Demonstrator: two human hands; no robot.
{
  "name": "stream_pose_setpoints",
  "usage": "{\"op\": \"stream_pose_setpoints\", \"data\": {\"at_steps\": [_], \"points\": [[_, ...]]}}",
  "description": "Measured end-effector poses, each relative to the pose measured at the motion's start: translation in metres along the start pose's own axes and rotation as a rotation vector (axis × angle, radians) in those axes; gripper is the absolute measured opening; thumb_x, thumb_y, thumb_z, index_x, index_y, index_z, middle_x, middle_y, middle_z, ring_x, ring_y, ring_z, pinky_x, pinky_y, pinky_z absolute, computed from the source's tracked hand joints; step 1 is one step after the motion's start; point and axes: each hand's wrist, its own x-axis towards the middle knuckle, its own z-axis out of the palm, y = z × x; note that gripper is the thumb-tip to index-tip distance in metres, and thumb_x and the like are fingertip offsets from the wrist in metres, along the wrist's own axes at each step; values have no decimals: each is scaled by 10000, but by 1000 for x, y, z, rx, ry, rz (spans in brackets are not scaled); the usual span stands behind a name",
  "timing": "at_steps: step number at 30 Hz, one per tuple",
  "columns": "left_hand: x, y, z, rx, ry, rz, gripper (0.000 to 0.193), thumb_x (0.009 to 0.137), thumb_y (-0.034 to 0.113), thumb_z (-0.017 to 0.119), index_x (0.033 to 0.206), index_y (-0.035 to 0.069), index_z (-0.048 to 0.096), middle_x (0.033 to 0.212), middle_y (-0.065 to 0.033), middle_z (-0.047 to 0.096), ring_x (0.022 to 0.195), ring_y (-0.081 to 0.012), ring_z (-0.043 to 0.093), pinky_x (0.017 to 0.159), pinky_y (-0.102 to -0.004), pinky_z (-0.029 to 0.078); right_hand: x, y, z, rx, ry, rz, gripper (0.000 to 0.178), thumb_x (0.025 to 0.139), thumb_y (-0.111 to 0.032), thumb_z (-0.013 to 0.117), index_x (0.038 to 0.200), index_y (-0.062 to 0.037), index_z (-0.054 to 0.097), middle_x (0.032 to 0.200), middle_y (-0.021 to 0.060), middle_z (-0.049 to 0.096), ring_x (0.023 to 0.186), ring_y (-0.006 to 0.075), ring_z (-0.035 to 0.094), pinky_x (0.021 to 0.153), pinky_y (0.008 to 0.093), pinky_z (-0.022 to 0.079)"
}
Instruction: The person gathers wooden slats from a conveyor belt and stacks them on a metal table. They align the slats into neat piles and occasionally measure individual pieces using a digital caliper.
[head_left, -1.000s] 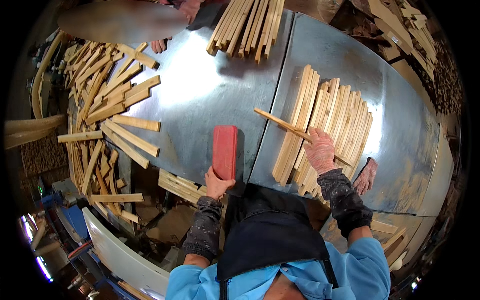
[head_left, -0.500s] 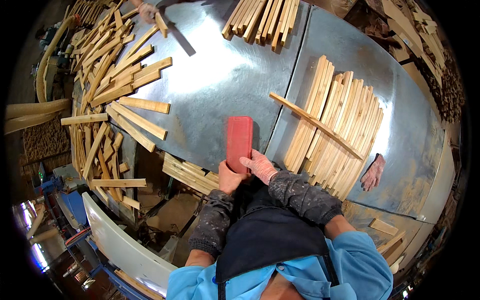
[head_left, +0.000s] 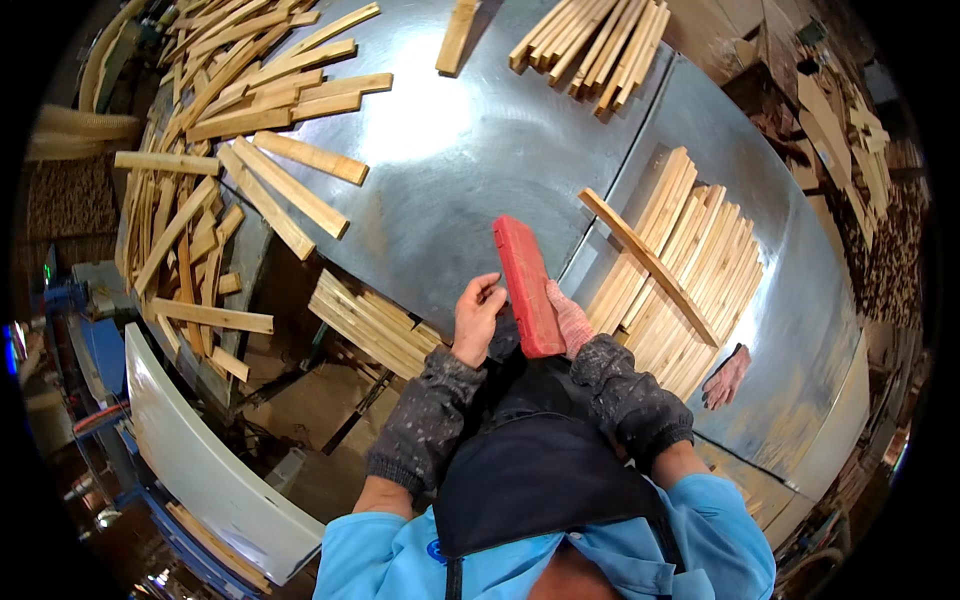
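And here the red, oblong, hard-sided case is taking centre stage, sitting up in the person's right hand, over the near edge of the broad grey metal table. The right hand, wearing a pale pink knitted glove, is gripping the case along its right side near the lower end, fingers mostly hiding behind it. The case is leaning, its top end pointing up and to the left, its narrow long side showing.

On the other flank, the bare left hand is hovering just beside the case, its fingers curling in toward the thumb; whether they are pressing together or brushing the case, one cannot tell from here.

To the right, a row of pale, squared wooden strips is lying side by side on the metal, and one single light-brown wooden strip is lying slantwise across the top of them. Just beyond the row, an empty reddish-pink work glove is resting flat on the table. Up at the far edge, a fanned bundle of wooden sticks is pointing toward the person, while over on the left a jumbled heap of flat wooden slats is sprawling.
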Motion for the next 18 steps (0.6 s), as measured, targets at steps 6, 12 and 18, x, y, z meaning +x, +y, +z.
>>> {"op": "stream_pose_setpoints", "data": {"at_steps": [6, 12, 18], "points": [[26, 15, 9, -57, 3, 38, 370, 1067, 152, 673, 1405, 13, 618, 1184, -36, 692, 1055, -132, 657, 907, -317, 548, -1, 14, -16, -1, -56, -6, 553, 1096, -531, 582, 1384, -65, 662, 1210, 118, 763, 1020, 262, 753, 902, 420, 628], [43, 21, 6, 17, 195, 36, 536, 900, 258, 879, 1190, -131, 651, 1038, -138, 747, 884, -173, 706, 777, -332, 590, -5, 15, -13, -126, 4, 75, 568, 1077, -528, 621, 1374, -46, 664, 1187, 118, 769, 991, 275, 758, 899, 430, 629], [58, 10, -38, 325, 148, -138, 424, 871, 219, 875, 1122, -63, 680, 960, -94, 740, 793, -166, 688, 721, -312, 570, 6, 23, -20, -297, -46, -41, 563, 1085, -449, 642, 1415, 6, 634, 1277, 118, 741, 1115, 255, 725, 988, 421, 586]]}}
